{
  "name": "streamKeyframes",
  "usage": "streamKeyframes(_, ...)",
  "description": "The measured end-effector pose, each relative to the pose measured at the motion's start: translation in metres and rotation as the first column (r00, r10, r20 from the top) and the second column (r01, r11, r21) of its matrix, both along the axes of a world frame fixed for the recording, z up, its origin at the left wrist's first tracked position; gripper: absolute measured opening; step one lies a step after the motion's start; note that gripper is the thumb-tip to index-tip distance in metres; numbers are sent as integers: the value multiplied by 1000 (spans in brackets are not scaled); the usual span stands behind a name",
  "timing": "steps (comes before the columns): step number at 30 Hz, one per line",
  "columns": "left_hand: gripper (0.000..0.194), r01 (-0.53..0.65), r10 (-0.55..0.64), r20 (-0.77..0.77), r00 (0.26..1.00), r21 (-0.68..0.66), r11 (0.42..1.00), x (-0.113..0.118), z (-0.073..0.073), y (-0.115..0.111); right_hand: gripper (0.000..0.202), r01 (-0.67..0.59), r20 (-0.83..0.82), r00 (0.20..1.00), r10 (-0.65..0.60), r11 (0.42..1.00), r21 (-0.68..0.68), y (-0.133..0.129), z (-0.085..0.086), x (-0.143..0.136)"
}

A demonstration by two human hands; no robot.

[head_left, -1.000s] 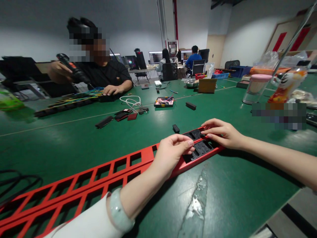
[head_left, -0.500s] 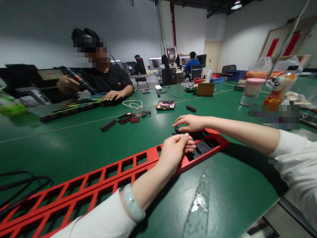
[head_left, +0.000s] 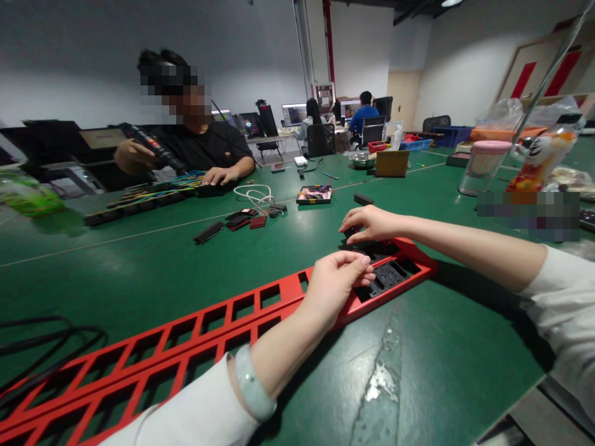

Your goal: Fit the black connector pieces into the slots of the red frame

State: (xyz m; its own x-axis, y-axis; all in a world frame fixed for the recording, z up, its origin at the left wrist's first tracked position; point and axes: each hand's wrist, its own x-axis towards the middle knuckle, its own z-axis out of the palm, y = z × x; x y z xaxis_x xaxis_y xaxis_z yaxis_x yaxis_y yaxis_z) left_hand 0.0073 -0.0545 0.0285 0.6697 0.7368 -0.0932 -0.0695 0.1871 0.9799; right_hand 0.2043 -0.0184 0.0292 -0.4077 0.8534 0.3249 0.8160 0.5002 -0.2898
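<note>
A long red frame (head_left: 290,288) with rows of rectangular openings lies diagonally on the green table. Black parts (head_left: 388,276) sit in the openings at its right end. My left hand (head_left: 335,279) is over the frame beside these parts, its thumb and fingers pinched together; what they hold, if anything, is too small to tell. Just beyond the frame's far edge, my right hand (head_left: 369,223) has its fingers curled around a small dark piece (head_left: 352,231), partly hidden by the fingers.
Across the table a person (head_left: 199,148) holds a black tool over wired black strips (head_left: 139,201). Dark red and black pieces (head_left: 239,218), a small open box (head_left: 314,194), a black block (head_left: 363,199) and a pink-lidded jar (head_left: 483,167) stand further back.
My right hand has drawn back slightly from the table surface, and its fingers are now closed round the dark piece. My left hand stays over the frame. The whole view has shifted slightly.
</note>
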Motion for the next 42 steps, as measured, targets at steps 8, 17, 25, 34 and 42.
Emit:
streamKeyframes(8,22,32,-27,-65,997,83,996,-1,5,-3,36,163,-446,869,-212,976,-148,-75,-8,21)
streamKeyframes(17,14,97,-22,-259,966,282,954,0,2,-5,34,76,-481,870,-108,993,-86,-111,-12,28)
streamKeyframes(25,9,186,1,-281,960,640,745,-8,-6,-10,54,121,-437,878,-198,973,-199,-119,-18,27)
streamKeyframes(34,9,234,-90,-220,971,950,209,-19,-13,-16,47,105,-334,934,-127,991,-83,-119,-18,29)
streamKeyframes(42,19,291,-68,-287,955,955,62,-19,-8,-17,49,96,-265,960,-88,995,18,-117,-23,32)
